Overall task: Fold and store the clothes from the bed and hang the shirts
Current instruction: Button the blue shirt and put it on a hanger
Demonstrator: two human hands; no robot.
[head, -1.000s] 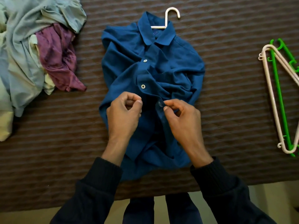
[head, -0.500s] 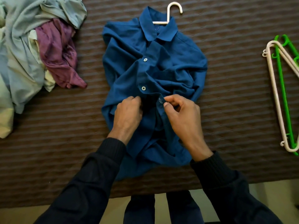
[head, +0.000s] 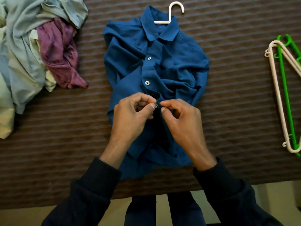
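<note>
Now both hands (head: 157,115) pinch the blue shirt's (head: 179,62) third button (head: 156,105), previously unheld

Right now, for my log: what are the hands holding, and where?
Both pinch the blue shirt at its placket: left hand at the button, right hand on the opposite edge.

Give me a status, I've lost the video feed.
Left hand pinching third button; right hand pinching placket beside it. Blue shirt on white hanger, two buttons done. Nothing in the way.
</note>
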